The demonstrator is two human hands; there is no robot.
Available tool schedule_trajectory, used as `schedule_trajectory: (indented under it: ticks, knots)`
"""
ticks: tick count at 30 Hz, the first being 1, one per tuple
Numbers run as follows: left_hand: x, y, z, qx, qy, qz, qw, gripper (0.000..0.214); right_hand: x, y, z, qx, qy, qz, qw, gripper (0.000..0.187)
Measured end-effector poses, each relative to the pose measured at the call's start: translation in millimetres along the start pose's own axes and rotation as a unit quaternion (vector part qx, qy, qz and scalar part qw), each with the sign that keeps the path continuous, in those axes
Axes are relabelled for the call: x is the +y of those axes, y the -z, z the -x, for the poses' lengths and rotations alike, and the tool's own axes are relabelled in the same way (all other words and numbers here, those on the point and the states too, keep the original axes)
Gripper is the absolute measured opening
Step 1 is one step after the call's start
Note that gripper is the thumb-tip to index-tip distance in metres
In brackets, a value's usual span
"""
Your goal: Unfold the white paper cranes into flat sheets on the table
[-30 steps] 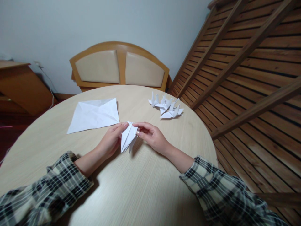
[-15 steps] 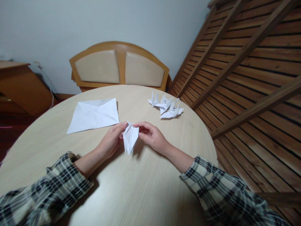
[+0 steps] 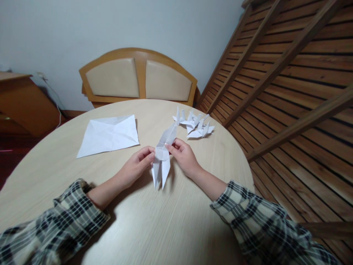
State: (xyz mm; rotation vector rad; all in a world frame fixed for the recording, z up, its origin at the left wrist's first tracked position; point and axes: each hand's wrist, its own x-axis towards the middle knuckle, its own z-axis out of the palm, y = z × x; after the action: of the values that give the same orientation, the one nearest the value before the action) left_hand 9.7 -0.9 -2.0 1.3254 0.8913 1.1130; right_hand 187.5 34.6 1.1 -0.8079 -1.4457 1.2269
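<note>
Both hands pinch a half-folded white paper piece above the round wooden table. My left hand grips its left side at the middle, fingers closed. My right hand grips the right side, fingers closed. One long flap of the paper stands up and away toward the far right; two pointed ends hang down toward me.
A creased white sheet lies flat on the table to the far left. Several finished paper cranes sit at the far right. A wooden chair back stands behind the table. A slatted wooden frame leans at the right.
The folded paper has been turned and opened: a long flap now sticks up toward the far right and the points hang toward me. Both hands shifted slightly right and closer together.
</note>
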Motion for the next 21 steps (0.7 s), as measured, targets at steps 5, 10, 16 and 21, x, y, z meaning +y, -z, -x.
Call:
schedule_trajectory:
  ticks: [5, 10, 16, 21]
  knots:
    - [4, -0.5, 2, -0.053, -0.015, 0.016, 0.998, 0.038, 3, 2, 0, 0.078, -0.032, -0.036, 0.996, 0.047]
    - [14, -3.7, 5, -0.07, -0.044, -0.062, 0.995, 0.03, 3, 3, -1, 0.078, -0.055, -0.066, 0.993, 0.03]
    - [14, -2.4, 4, 0.009, -0.136, -0.249, 0.959, 0.013, 5, 1, 0, 0.033, -0.094, -0.07, 0.993, 0.026]
    - [15, 2.4, 3, 0.096, -0.232, -0.347, 0.904, 0.005, 3, -3, 3, -0.029, -0.116, -0.076, 0.99, 0.041]
